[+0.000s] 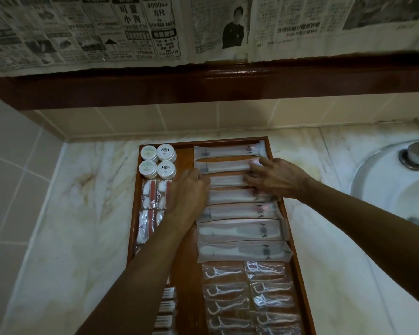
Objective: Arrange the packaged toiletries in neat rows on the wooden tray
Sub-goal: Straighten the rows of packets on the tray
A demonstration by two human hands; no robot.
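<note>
A wooden tray (184, 269) lies on the marble counter, filled with packaged toiletries. Long white sachets (228, 151) lie in a column down its right half, with comb packets (240, 230) below them and clear floss-pick packets (225, 291) at the near end. Several round white tins (166, 152) stand at the far left corner, above cotton-swab packets (146, 192). My left hand (188, 194) rests on the left ends of the middle sachets. My right hand (273, 177) lies over their right ends, fingers spread on the third sachet (228, 181).
A white sink basin (397, 189) with a metal tap (416, 153) sits to the right of the tray. The tiled wall rises behind and to the left, under a dark wooden ledge (228, 83) covered with newspaper.
</note>
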